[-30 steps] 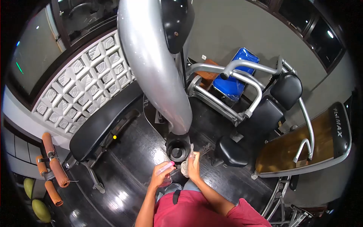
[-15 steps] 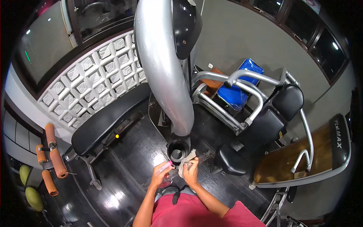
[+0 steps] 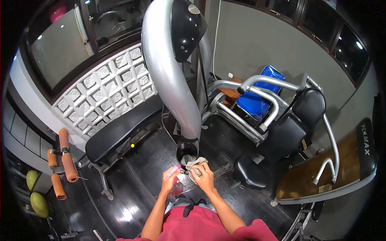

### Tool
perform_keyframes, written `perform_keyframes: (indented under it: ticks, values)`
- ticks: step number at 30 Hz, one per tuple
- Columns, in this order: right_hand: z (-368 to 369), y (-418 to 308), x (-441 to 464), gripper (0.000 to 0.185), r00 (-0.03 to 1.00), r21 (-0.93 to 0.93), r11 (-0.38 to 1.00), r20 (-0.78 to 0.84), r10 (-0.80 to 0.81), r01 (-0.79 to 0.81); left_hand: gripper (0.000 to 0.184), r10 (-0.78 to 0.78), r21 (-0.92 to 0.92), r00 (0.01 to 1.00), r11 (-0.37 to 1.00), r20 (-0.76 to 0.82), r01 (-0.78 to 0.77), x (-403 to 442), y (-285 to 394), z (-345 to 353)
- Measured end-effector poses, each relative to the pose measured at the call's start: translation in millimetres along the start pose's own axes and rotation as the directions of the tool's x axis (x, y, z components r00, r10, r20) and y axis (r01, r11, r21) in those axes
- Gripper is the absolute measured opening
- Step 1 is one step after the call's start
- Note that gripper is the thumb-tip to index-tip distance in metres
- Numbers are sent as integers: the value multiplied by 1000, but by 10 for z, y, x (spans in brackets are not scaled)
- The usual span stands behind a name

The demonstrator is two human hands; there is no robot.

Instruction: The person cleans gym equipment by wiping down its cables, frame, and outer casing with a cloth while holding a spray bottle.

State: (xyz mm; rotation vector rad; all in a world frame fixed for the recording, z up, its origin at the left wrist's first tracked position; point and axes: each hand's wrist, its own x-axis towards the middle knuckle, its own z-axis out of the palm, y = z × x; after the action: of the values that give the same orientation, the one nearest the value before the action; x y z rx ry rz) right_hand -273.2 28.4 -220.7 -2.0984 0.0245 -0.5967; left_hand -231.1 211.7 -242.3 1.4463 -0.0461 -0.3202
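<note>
My left hand (image 3: 169, 182) is wrapped round a spray bottle (image 3: 177, 188) with a pink-and-white trigger head and pinkish liquid in its clear body. In my right hand (image 3: 204, 177) is a crumpled, greyish cloth (image 3: 196, 165). The cloth lies against the near right rim of a black cup-shaped holder (image 3: 187, 152) at the foot of a curved silver machine column (image 3: 171, 68). Part of the holder's rim is covered by the cloth. The spray head is just to the left of the cloth, close below the holder.
A black padded bench (image 3: 120, 130) with orange foam rollers (image 3: 69, 168) stands to the left. On the right are a machine with black seat pads (image 3: 283, 136), a blue folding chair (image 3: 253, 105) and a brown PLAMAX panel (image 3: 309, 180). Dark flooring (image 3: 132, 193) runs beneath.
My right hand has brought the cloth a little left and up onto the holder's rim, bunching it more. The spray bottle's head has tilted more upright. The whole view has shifted slightly.
</note>
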Motion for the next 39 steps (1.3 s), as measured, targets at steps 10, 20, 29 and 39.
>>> perform_keyframes:
  ticks: [10, 20, 29, 39]
  values:
    - [59, 117, -106, 15, 983, -182, 983, 182, 14, 19, 25, 39, -20, 998, 999, -52, -40, -5, -90, 25]
    - [-197, 135, 70, 32, 814, -24, 972, 542, 210, -235, 24, 3, -93, 998, 996, 66, 4, 136, -53, -75]
    - [199, 319, -651, 27, 610, 688, 229, 380, 695, -689, 25, -82, 20, 917, 997, 389, 80, 202, 226, -281]
    - [651, -203, -633, 29, 519, 863, 77, 227, 824, -500, 22, -139, 80, 904, 990, 405, 117, 319, 301, -917]
